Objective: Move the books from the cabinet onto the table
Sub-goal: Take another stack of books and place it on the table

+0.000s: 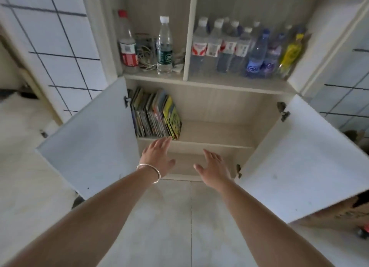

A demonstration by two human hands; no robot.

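Note:
A row of thin colourful books (155, 114) stands upright at the left end of the cabinet's (217, 86) lower shelf, the rightmost yellow one leaning. Both cabinet doors stand wide open. My left hand (158, 156), a silver bangle on its wrist, stretches forward with straight fingers, its fingertips just below the books at the shelf's front edge. My right hand (214, 168) reaches forward beside it, fingers straight and empty, in front of the shelf's bare right part. No table shows in this view.
The open left door (89, 138) and right door (303, 162) flank my arms. Several water bottles (239, 46) fill the shelf above, with two more bottles (164, 46) and cables at its left. Tiled walls stand either side; a cardboard box (339, 212) sits low right.

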